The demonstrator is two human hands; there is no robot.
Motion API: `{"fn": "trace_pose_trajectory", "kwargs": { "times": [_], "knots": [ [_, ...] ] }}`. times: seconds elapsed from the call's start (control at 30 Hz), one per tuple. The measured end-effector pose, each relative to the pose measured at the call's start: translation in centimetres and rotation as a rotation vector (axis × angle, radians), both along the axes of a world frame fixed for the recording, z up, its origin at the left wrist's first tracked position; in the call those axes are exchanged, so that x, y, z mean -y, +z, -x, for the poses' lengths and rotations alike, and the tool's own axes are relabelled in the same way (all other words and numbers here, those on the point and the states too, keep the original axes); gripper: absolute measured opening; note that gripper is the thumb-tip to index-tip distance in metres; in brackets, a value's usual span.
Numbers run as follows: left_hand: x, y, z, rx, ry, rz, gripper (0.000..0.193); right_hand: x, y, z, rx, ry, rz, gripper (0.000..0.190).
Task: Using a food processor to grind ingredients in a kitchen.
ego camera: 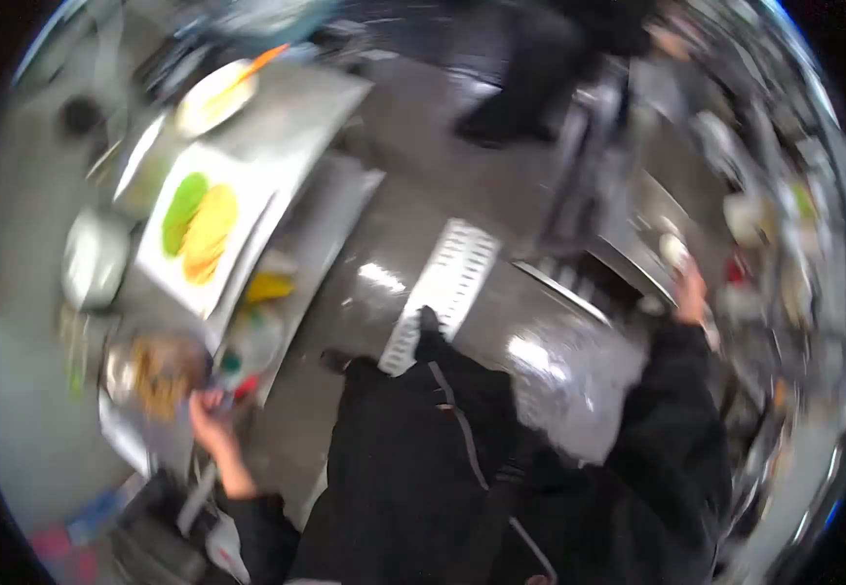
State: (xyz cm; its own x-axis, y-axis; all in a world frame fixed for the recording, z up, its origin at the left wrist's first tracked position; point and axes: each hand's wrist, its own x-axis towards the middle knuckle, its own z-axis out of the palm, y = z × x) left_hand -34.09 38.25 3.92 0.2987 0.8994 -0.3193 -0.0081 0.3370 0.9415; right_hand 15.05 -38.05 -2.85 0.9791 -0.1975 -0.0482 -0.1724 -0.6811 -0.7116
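Observation:
My left hand (211,420) is at the lower left, close beside a bowl of brownish food (163,376). Blur hides whether its fingers grip the rim. A small red thing (245,386) shows just past the fingertips. At the right, my right hand (690,292) reaches over a metal counter, its fingers around a small white rounded object (673,250), too smeared to name. On the left-hand steel counter (299,117) lies a white board or tray (236,164) bearing a green heap (184,212) and an orange-yellow heap of food (211,230).
A white bowl (200,121) with an orange-handled utensil (266,60) stands at the upper left. Under the counter is a lower shelf (321,219) with a yellow item (269,287). A white slotted floor grate (459,256) lies below me. Another person's dark-clad leg (518,110) is ahead.

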Motion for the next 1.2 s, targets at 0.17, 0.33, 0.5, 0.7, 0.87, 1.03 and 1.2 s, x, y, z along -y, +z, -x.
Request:
{"fn": "trace_pose_trajectory", "kwargs": {
  "times": [0.17, 0.33, 0.5, 0.7, 0.87, 1.03, 1.2],
  "knots": [
    [-0.8, -4.8, 1.7, 0.151, -0.006, -0.048, 0.028, 12.9, -1.1, -10.9, -0.047, -0.308, -0.155, 0.044],
    [1.8, -1.9, 5.3, -0.038, 0.271, -0.144, 0.019, 10.3, -6.8, -12.2, -0.115, 0.099, 0.212, 0.044],
    [1.3, -4.0, 8.3, -0.104, 0.328, -0.141, 0.014, 11.1, -4.1, -13.0, 0.126, 0.494, 0.424, 0.032],
    [1.4, 1.0, 11.8, -0.294, 0.321, -0.22, 0.011, -23.3, -3.5, -6.6, -0.068, 0.396, 0.38, 0.028],
    [-2.9, -1.8, 17.9, -0.45, 0.033, -0.201, 0.014, -60.0, 8.3, 14.2, -0.186, 1.104, -0.06, 0.02],
    [-6.4, -0.2, 19.9, -0.413, -0.116, -0.159, 0.016, -85.4, 5.4, 27.2, -0.086, 1.513, 0.02, 0.023],
    [-8.0, 0.1, 21.5, -0.465, -0.212, -0.067, 0.015, -98.2, 2.1, 32.5, 0.002, 1.393, 0.47, 0.023]
  ]
}}
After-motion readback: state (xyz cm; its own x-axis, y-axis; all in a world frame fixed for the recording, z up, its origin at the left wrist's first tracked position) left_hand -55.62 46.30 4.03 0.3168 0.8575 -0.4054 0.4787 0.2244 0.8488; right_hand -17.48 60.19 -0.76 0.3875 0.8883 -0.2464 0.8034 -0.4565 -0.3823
